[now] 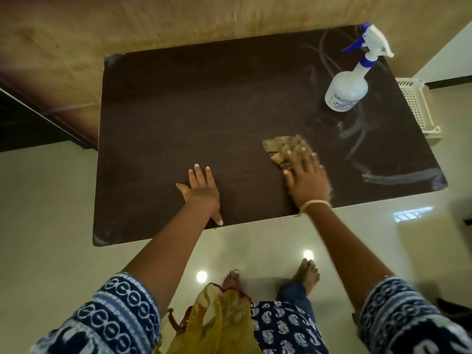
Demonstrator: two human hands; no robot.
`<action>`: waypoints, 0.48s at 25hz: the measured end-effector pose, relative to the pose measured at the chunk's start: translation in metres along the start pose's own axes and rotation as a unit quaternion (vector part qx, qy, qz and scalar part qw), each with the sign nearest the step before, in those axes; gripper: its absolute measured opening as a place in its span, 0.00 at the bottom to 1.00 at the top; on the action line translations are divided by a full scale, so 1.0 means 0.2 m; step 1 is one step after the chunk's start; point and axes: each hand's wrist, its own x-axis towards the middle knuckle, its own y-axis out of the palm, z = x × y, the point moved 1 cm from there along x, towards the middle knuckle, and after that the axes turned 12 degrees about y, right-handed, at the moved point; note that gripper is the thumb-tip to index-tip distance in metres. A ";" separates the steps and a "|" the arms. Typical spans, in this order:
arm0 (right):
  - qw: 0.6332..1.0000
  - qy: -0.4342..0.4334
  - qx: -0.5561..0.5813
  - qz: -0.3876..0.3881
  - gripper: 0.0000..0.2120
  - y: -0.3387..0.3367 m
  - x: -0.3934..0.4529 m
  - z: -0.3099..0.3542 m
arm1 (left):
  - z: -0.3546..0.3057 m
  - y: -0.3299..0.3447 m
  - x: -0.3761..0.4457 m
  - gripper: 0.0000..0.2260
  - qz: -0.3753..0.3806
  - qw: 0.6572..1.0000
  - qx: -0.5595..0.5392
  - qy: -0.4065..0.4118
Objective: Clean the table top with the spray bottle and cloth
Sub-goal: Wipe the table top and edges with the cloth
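A dark brown table top [204, 118] fills the middle of the view. A white spray bottle [348, 88] with a blue and white trigger head stands upright at its far right corner. A tan, patterned cloth [283, 145] lies on the table right of centre, and my right hand [307, 178] presses flat on its near part with fingers spread. My left hand [201, 189] rests flat on the bare table near the front edge, holding nothing. Wet streaks [398, 177] shine on the right part of the top.
A white perforated plastic basket [419, 108] sits just off the table's right edge. A tan wall runs behind the table. Pale glossy floor tiles [51, 213] surround the table, and my bare feet [309, 274] stand in front of it.
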 end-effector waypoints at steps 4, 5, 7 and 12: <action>0.998 0.064 0.008 -0.010 0.22 -0.15 0.12 -0.41 | -0.26 -0.04 -0.03 0.53 -0.036 0.997 -0.061 0.035; 0.999 0.048 0.015 -0.015 0.21 -0.18 0.13 -0.43 | -0.35 -0.07 -0.05 0.48 -0.061 0.992 -0.095 0.049; 0.995 0.058 0.081 -0.004 0.19 -0.26 0.18 -0.39 | -0.52 -0.15 -0.06 0.38 -0.109 0.976 -0.170 0.083; 0.623 0.196 0.698 0.294 0.17 -0.56 0.38 -0.28 | -0.90 -0.44 -0.01 0.25 -0.175 0.864 -0.457 0.120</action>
